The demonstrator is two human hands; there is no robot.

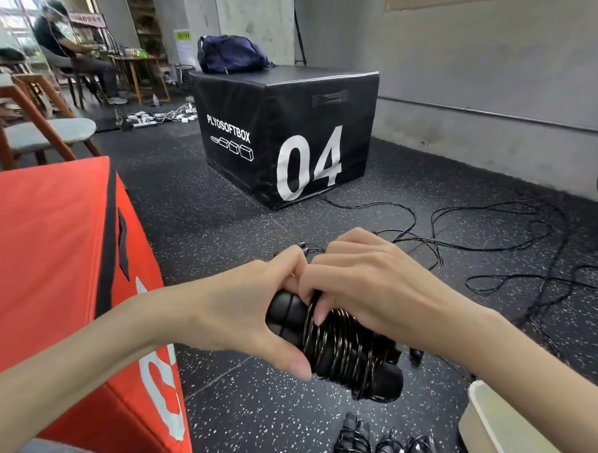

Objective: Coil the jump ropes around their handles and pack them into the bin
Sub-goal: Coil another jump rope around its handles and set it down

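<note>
Both hands wrapped around one jump rope's paired handles, held above the floor.

The left hand (249, 313) grips the black handles (288, 316); the right hand (367, 284) pinches the coiled rope (343, 351) around them. Wound bundles (384, 449) lie beside the cream bin (487, 429); loose ropes (496, 231) sprawl beyond.

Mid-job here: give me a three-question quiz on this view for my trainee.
1. True or false: both hands hold the same pair of handles.
2. Which hand is handling the rope at the bundle's far end? A) left hand B) right hand
3. Fill in: the already coiled ropes lie on the ____, beside the cream bin.

Key:
1. True.
2. B; the left hand grips the near end.
3. Floor; loose ropes also lie there, farther off.
</note>
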